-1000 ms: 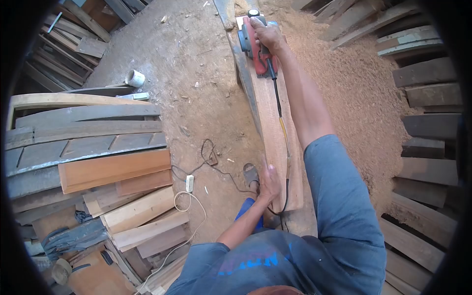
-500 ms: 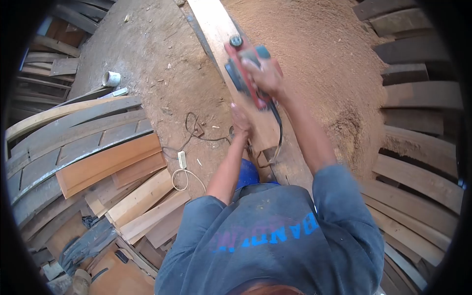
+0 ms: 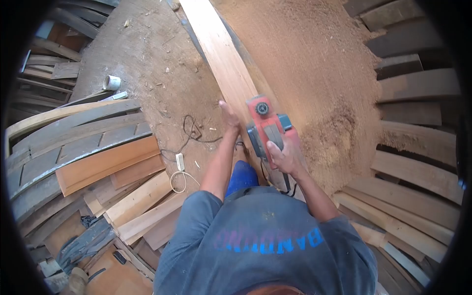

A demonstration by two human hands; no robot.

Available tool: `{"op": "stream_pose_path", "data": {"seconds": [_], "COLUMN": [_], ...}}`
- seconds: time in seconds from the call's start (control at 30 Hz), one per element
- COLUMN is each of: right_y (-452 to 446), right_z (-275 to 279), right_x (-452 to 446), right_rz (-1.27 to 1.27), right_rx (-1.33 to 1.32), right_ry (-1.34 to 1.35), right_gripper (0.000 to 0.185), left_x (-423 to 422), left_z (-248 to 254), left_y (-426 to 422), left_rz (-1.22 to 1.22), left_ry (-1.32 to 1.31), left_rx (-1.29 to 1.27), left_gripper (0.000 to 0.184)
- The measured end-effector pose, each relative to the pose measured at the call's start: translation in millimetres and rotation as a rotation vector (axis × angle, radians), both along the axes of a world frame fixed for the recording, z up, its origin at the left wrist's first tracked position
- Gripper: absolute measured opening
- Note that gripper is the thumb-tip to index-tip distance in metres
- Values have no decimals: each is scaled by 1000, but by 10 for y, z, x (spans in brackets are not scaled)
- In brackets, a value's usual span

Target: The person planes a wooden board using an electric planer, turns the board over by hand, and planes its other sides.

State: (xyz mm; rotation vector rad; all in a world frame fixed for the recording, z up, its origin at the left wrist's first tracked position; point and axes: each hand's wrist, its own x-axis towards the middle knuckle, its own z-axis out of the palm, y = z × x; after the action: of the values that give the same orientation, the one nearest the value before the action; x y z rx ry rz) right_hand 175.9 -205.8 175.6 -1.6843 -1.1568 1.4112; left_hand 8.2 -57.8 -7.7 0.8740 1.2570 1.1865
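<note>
A long pale wooden board [image 3: 223,54] runs from the top of the view down toward my body. On its near end sits a red and dark electric hand planer [image 3: 259,118], with a black knob on its front. My right hand [image 3: 287,155] is wrapped round the planer's rear handle, thumb on the near side. My left hand [image 3: 229,117] lies along the board's left edge with its fingers stretched out, holding nothing. A dark cord trails from the back of the planer near my body.
Wood shavings [image 3: 314,59] cover the floor right of the board. Stacked planks stand at right [image 3: 418,172] and left [image 3: 142,196]. A white extension socket [image 3: 180,162] and looped cable lie on the floor at left, with a white tub [image 3: 112,82] farther off.
My right hand has drawn the planer back along the board toward my body, baring more of the board's surface. My left hand stays by the left edge, shifted slightly left.
</note>
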Motion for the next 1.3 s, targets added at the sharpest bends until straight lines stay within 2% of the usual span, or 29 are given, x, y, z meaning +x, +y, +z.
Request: {"op": "stream_pose_path", "data": {"seconds": [0.07,0.13,0.23,0.3,0.37,0.43,0.47,0.53,0.6,0.67,0.7,0.8,0.83,0.87,0.97,1.03,1.07,1.17,1.27,1.3], "right_y": [477,964,1759,2340,2904,3624,3967,4524,5093,5538,5695,6226,6272,6239,6022,5690,5500,4646,3540,3200], "right_z": [-31,2,-331,-314,-183,-62,-78,-238,-382,-417,-280,-454,-494,-566,-561,-553,-525,-397,-267,-144], "right_x": [-60,-152,-298,-364,-433,-501,-503,-561,-588,-655,-652,-606,-594,-598,-556,-574,-561,-426,-308,-283], "right_rz": [-5,-13,-32,-20,-11,7,12,-18,-44,-48,-41,15,37,-7,-8,-50,-74,-16,-24,-24], "right_rx": [15,31,226,239,236,206,174,394,458,447,403,252,201,258,270,263,259,212,119,106], "right_ry": [34,55,63,118,122,108,111,92,28,-15,-31,-20,-6,63,-6,44,65,147,104,92], "right_gripper": [42,39,42,42,43,45,47,49,49,52,60,80,85,89,87,59,51,49,46,45], "left_x": [86,72,-50,-274,-304,-34,-55,-97,-60,-36,-54,-34,-49,-60,-91,-35,-38,-162,-102,-81], "left_z": [219,231,127,-602,-743,-381,-318,-233,136,136,132,142,53,-25,-255,-87,-92,-308,-349,-143], "left_y": [-25,-3,-69,-135,-183,-169,-176,-167,-106,-125,-108,-143,-174,-217,-340,-305,-269,-191,-148,-100], "left_rz": [8,-13,-64,-176,-176,-56,-84,-139,-126,-113,-108,-118,-133,-149,-225,-136,-137,-219,-133,-118], "left_ry": [-95,-121,152,379,520,578,532,439,465,516,518,515,518,521,619,646,639,365,471,458], "left_rx": [29,43,-23,-81,-64,32,-25,-134,-146,-170,-146,-129,-158,-186,-312,-297,-312,-328,-192,-163], "left_gripper": [73,70,68,66,63,64,63,62,63,65,65,65,65,64,61,57,57,56,62,67]}}
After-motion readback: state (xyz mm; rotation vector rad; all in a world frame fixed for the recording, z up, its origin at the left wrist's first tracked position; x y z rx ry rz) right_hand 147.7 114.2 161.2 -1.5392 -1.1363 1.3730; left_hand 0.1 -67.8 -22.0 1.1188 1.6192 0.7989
